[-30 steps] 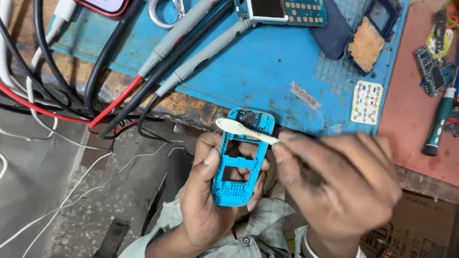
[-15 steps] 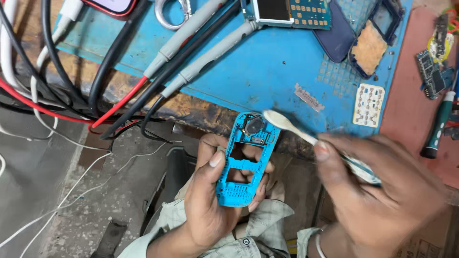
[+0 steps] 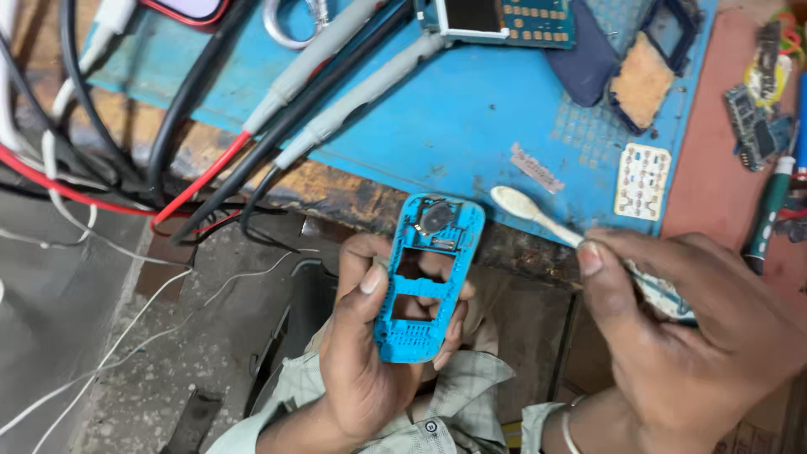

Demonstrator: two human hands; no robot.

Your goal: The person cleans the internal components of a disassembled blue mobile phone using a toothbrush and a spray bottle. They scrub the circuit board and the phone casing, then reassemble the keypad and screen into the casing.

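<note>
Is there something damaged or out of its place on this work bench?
The bench edge is worn and flaking beside the blue mat. The blue phone frame in the left hand is bare, its circuit board lying apart on the mat.

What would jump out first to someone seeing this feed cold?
The bright blue phone frame, held upright in the left hand just below the bench edge, centre of view. Next, the white brush in the right hand, its head raised beside the frame's top, apart from it. Behind them, the blue work mat crossed by grey probes and black cables.
</note>
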